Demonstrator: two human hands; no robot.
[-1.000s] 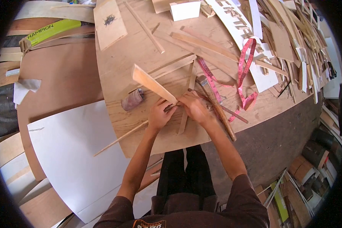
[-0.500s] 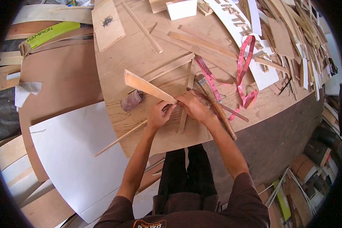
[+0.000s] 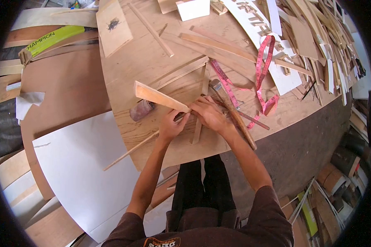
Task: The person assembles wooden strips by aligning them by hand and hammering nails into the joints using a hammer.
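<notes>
My left hand (image 3: 172, 125) is closed on the near end of a wooden strip (image 3: 158, 96), which rises up and to the left. My right hand (image 3: 209, 114) is pinched at the same end, close beside the left; what lies between its fingertips is too small to tell. Under and beside my hands are thin wooden pieces, one slat (image 3: 197, 131) running down between them. A hammer (image 3: 237, 120) lies just right of my right hand, its handle toward the table edge. Left of my left hand is a dusty cylindrical roll (image 3: 142, 110).
A pink measuring tape (image 3: 259, 88) curls on the wooden table (image 3: 144, 55) at the right. Long offcuts (image 3: 218, 47) and a white board with wooden pieces (image 3: 282, 76) lie further back. A thin stick (image 3: 130, 151) overhangs the left edge near a white sheet (image 3: 82, 164).
The wooden strip's upper end has swung left and down, lying lower than at first. Both hands have stayed together at its near end. The view has shifted slightly.
</notes>
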